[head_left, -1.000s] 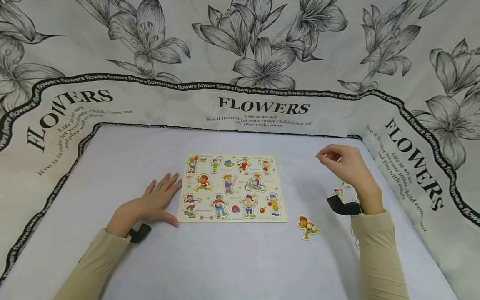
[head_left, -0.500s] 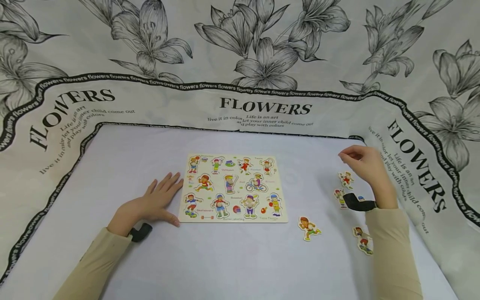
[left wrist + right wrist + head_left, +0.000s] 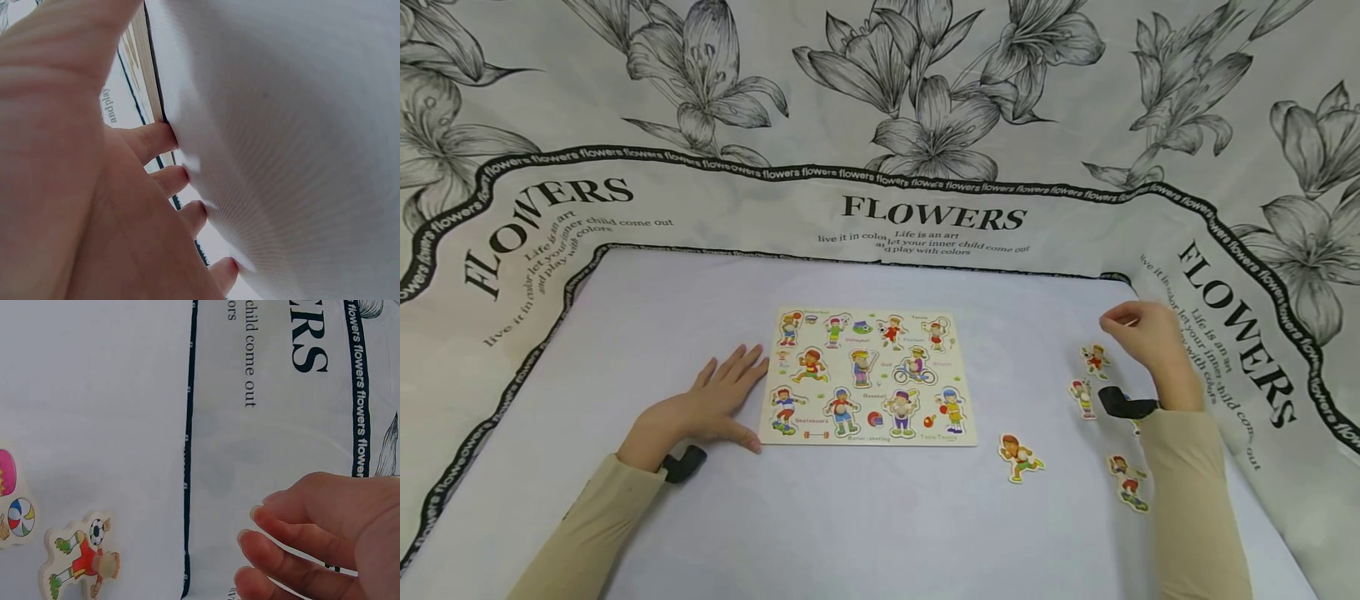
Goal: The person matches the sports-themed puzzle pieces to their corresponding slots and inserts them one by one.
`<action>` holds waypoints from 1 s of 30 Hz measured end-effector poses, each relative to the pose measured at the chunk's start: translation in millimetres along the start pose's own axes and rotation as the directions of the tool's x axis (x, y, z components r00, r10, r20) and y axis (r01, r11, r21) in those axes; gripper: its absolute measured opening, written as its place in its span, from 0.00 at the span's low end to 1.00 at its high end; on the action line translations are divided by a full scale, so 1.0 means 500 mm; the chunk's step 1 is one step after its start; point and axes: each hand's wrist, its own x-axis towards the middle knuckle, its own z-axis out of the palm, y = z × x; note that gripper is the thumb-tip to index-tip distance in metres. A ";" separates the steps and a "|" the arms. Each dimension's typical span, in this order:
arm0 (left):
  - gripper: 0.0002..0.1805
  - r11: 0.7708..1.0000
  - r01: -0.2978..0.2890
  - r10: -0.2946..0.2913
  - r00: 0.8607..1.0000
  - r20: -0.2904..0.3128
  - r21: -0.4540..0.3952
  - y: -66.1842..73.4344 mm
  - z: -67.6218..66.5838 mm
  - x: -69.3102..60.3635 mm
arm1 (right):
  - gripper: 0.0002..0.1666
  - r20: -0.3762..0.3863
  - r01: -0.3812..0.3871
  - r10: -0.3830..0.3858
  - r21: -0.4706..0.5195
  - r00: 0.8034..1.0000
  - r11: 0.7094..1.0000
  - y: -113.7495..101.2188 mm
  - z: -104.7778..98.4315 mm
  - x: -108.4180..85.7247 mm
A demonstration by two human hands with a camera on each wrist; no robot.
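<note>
A wooden puzzle board (image 3: pixel 871 377) printed with sports figures lies on the white tabletop. My left hand (image 3: pixel 703 406) rests with spread fingers at its left edge; in the left wrist view the fingertips (image 3: pixel 164 136) touch the cloth by the board's side. Above the far right of the table hovers my right hand (image 3: pixel 1142 333), fingers loosely curled, thumb near the index finger, nothing between them. Under and before it lie the football player piece (image 3: pixel 1095 361) and the volleyball piece (image 3: pixel 1082 399). The football piece (image 3: pixel 81 556) shows a round knob in the right wrist view.
A runner piece (image 3: pixel 1020 458) lies right of the board's near corner. The skateboarder piece (image 3: pixel 1127 483) sits beside my right sleeve (image 3: pixel 1195 500), which partly hides more pieces. Flower-printed cloth (image 3: pixel 932 221) rises along the back and sides.
My right hand has moved right, away from the board, uncovering the football, volleyball and skateboarder pieces. The left hand stays by the board, and the view has shifted slightly.
</note>
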 end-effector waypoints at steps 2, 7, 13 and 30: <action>0.71 1.000 0.002 -0.002 1.000 0.001 -0.001 0.001 -0.001 0.000 | 0.16 0.031 -0.027 0.027 -0.014 0.999 1.000 0.012 0.003 0.002; 0.71 1.000 0.004 -0.004 1.000 0.004 -0.007 0.002 -0.002 0.000 | 0.17 0.116 -0.056 0.060 -0.041 0.991 0.998 0.041 0.012 0.000; 0.72 1.000 0.000 0.000 1.000 0.000 0.004 0.000 0.000 0.001 | 0.17 0.183 -0.069 0.077 -0.049 0.980 0.996 0.068 0.026 -0.002; 0.72 1.000 0.008 -0.008 1.000 -0.008 -0.001 -0.006 0.007 0.002 | 0.16 0.271 -0.228 0.229 -0.037 0.935 0.973 0.108 0.065 0.004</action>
